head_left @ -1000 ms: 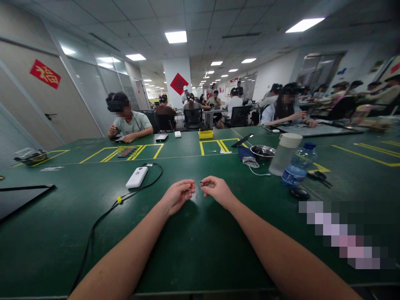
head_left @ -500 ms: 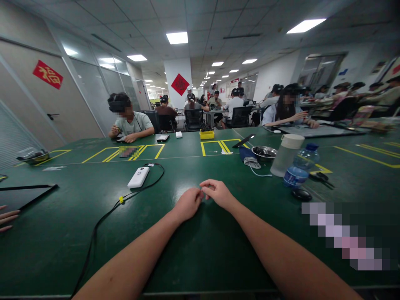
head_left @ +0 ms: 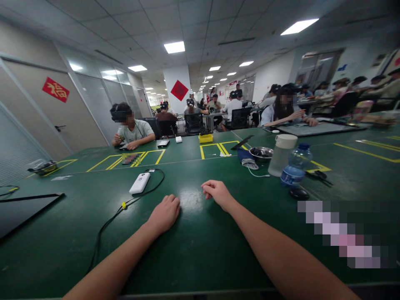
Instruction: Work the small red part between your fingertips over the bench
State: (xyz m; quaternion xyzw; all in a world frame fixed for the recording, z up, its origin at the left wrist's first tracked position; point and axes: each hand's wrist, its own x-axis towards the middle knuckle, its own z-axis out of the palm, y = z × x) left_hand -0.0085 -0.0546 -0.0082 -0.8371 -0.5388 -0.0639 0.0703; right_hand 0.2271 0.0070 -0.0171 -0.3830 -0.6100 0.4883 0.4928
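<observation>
My left hand [head_left: 164, 214] rests knuckles-up on the green table [head_left: 193, 246] with its fingers curled under; whatever is inside them is hidden. My right hand [head_left: 217, 192] lies a little further out and to the right, its fingers also curled in toward the thumb, and I cannot see anything between them. The two hands are apart, with a bare shiny patch of table between them. A white power bank [head_left: 139, 183] with a black cable [head_left: 110, 220] lies to the left of my left hand.
To the right stand a white jug [head_left: 281, 154], a water bottle [head_left: 295, 170], a metal bowl [head_left: 261, 153], a blue cloth [head_left: 245, 157] and a small black object [head_left: 299, 193]. A black tray [head_left: 18, 206] lies at far left. A person [head_left: 131, 129] sits across the table; others work behind.
My hands were together, fingertips pinching small parts, an orange one in the left. The left hand has since drawn back toward me and left; the right stayed. The view tilted down slightly.
</observation>
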